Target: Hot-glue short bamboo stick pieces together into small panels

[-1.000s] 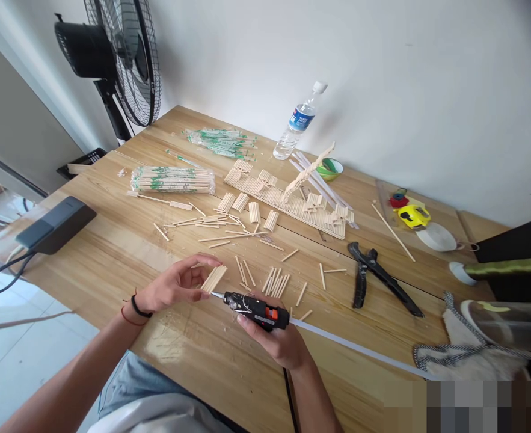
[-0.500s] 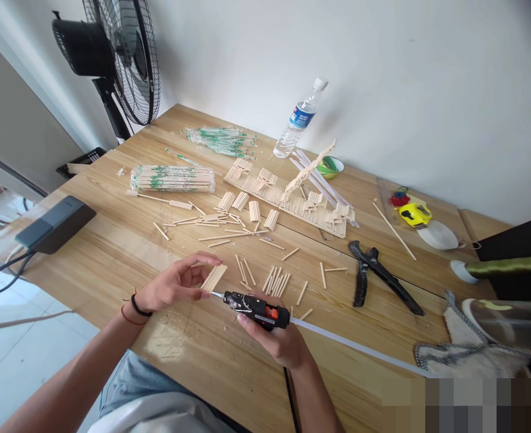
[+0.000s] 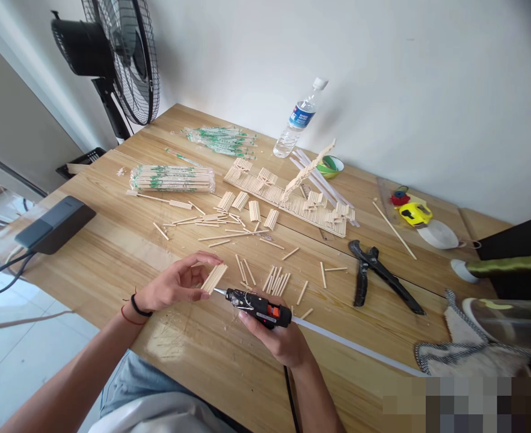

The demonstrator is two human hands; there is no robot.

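Note:
My left hand (image 3: 175,284) pinches a small panel of glued wooden sticks (image 3: 213,278) just above the wooden table (image 3: 112,252). My right hand (image 3: 279,337) grips a black glue gun (image 3: 258,305) with an orange trigger. Its metal tip points left and sits just below the near edge of the stick panel. A long white glue stick (image 3: 355,347) trails from the gun's back to the right. Loose cut sticks (image 3: 278,281) lie just beyond both hands.
Farther back lie a stick model on a flat base (image 3: 292,201), wrapped chopstick bundles (image 3: 172,178), a water bottle (image 3: 299,120), black cutters (image 3: 377,275), a yellow tape measure (image 3: 413,214) and a dark power pack (image 3: 55,224). A fan (image 3: 121,60) stands at the left corner, a glove (image 3: 463,349) at right.
The glue gun has shifted very slightly to the right and up, away from the stick panel. My left hand and the panel have stayed in place.

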